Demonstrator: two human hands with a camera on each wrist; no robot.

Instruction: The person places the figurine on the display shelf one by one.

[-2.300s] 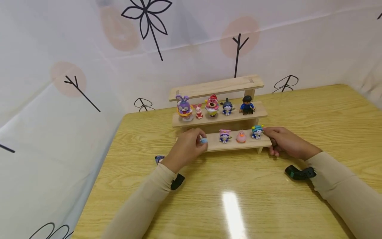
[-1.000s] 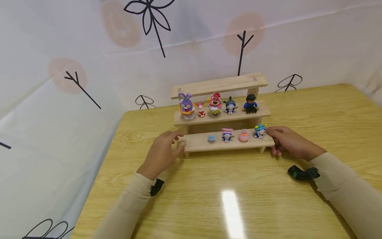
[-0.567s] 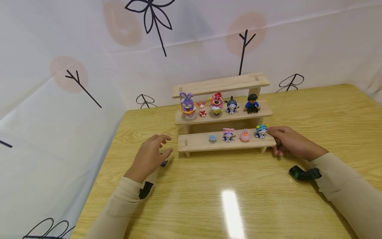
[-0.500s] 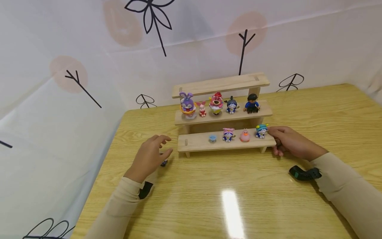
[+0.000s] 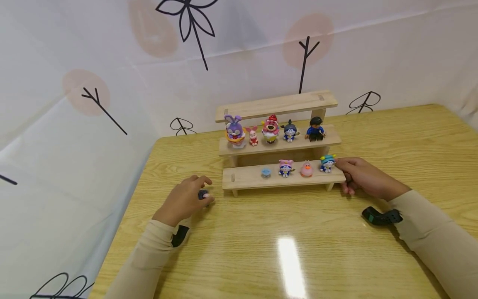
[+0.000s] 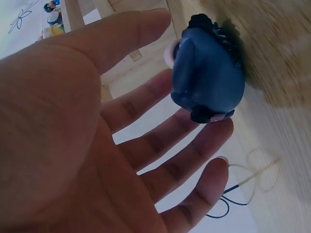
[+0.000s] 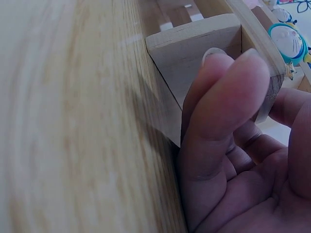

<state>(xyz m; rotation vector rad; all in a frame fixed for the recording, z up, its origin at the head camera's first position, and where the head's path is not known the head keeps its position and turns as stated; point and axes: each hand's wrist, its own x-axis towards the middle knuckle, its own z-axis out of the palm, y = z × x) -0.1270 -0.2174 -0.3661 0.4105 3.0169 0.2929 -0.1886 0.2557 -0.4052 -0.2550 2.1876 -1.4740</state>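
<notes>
My left hand (image 5: 182,199) is at the table left of the wooden stepped display shelf (image 5: 246,179), thumb and fingers spread around a small dark blue-grey donkey figurine (image 5: 203,194). The left wrist view shows the donkey's rounded body and black mane (image 6: 199,22), between thumb and fingertips; whether they touch it I cannot tell. My right hand (image 5: 364,177) grips the right end of the shelf's lowest board, with curled fingers (image 7: 228,102) near its leg in the right wrist view. Beside that hand stands a figurine in a teal hat (image 5: 327,164).
On the lowest board also stand a light blue piece (image 5: 266,172), a pink-hatted figurine (image 5: 286,168) and a pink duck (image 5: 306,169). The middle board carries several figurines, including a purple rabbit (image 5: 235,132) and a pink bear (image 5: 270,128). A patterned cloth (image 5: 239,50) hangs behind.
My left hand has let go of the light blue piece on the lowest board, then moved left and down to the donkey figurine. My right hand stays at the shelf's end.
</notes>
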